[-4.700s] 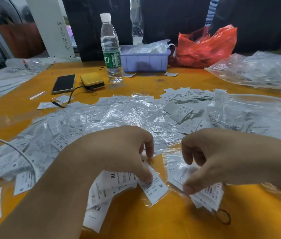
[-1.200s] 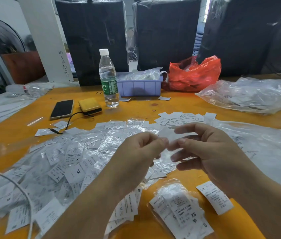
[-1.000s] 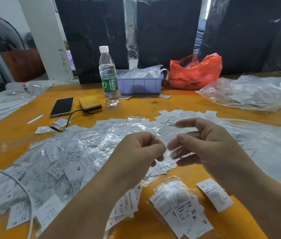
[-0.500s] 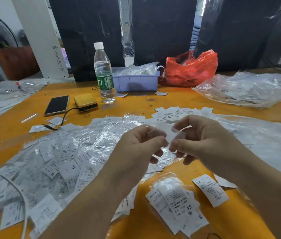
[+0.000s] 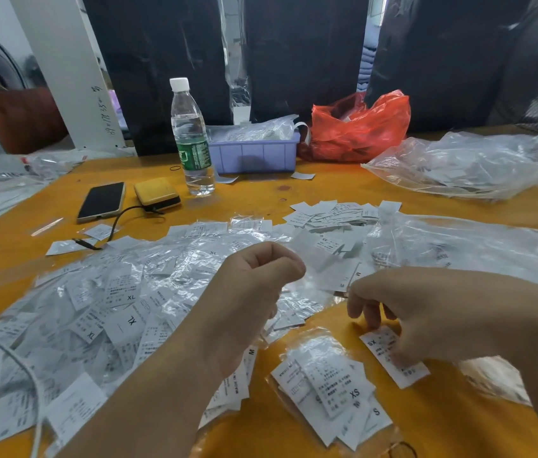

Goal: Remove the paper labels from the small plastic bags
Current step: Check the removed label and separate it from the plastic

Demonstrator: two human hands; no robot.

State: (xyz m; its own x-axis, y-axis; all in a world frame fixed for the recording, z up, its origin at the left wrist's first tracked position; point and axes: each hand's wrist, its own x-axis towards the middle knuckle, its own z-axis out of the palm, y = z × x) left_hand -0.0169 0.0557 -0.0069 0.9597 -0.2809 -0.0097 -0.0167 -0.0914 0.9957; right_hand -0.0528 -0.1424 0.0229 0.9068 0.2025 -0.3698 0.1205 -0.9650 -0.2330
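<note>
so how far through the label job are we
Done: a loose label pile sits mid-table. In hand: the right hand reaches down onto a loose XS label; the left hand is curled, contents unclear. Left: a big heap of bagged labels and a nearer bag.

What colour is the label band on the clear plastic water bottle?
Green with white print, on the clear plastic water bottle; the head view is the only one and shows it clearly.

Small print on the paper labels (image 5: 333, 381) is too blurry to read; right hand (image 5: 426, 312) hides its fingertips at lower right.
</note>
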